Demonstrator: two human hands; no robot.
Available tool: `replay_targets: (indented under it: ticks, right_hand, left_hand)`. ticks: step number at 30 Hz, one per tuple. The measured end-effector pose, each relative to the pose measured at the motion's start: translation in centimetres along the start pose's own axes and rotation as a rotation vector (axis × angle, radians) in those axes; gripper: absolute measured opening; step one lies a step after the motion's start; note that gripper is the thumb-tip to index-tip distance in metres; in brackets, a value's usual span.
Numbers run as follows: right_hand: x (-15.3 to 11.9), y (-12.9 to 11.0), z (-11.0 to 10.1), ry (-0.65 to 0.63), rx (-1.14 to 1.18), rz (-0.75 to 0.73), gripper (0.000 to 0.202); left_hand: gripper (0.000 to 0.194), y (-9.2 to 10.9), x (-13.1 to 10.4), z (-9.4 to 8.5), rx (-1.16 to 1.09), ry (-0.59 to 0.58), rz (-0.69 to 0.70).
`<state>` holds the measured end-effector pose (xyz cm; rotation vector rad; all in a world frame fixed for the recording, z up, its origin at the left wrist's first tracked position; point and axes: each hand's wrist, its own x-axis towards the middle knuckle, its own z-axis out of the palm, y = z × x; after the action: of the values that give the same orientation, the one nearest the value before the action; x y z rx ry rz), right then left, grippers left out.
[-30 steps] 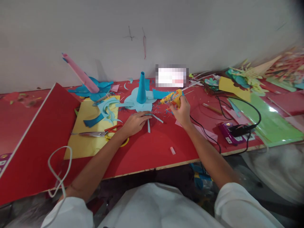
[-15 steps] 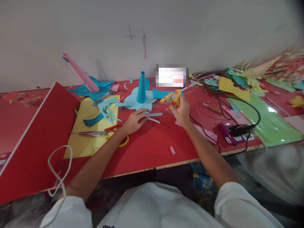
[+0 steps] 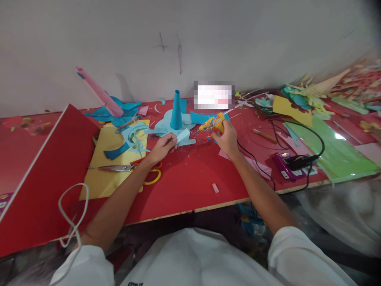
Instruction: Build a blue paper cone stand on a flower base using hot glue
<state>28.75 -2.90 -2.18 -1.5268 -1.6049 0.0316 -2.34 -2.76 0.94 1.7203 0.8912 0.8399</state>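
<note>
Between the fingers of my left hand [image 3: 163, 149] is a light blue paper strip [image 3: 182, 137], raised slightly and pointing right. My right hand [image 3: 226, 138] is closed around a yellow hot glue gun [image 3: 218, 121], its nozzle turned left. Just beyond my left hand stands a blue paper cone [image 3: 176, 111], upright on a light blue scalloped paper piece [image 3: 163, 120]. A blue paper strip [image 3: 202, 117] extends right from near the cone, partly behind the glue gun. Red-and-yellow-handled scissors [image 3: 119, 168] lie beside my left forearm.
Yellow paper [image 3: 98, 182] lies under the scissors. A pink paper cone [image 3: 101, 93] leans at the back left. At right are a purple power strip [image 3: 281, 167] with a black cable and green sheets [image 3: 342, 151]. A red board [image 3: 44, 178] slants at left.
My left hand has moved slightly left and taken up a light blue strip from the table. The glue gun stays in my right hand, nearly in the same place.
</note>
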Motion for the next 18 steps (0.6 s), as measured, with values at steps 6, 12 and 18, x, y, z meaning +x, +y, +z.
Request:
replay_targets:
  ticks: [6,12,18]
  right_hand:
    - [-0.2,0.1,0.2,-0.037,-0.025,-0.032,0.027]
    - [-0.2,0.2,0.2,-0.023,-0.035,-0.023,0.026]
    - [0.0,0.5,0.0,0.021,-0.021,-0.015,0.026]
  left_hand:
    - [0.037,-0.6,0.3,0.2,0.088,0.031,-0.034]
    - [0.04,0.0,-0.1,0.1,-0.053,0.038,-0.004]
    - [0.043,0.5,-0.5,0.4,-0.247,-0.046,-0.063]
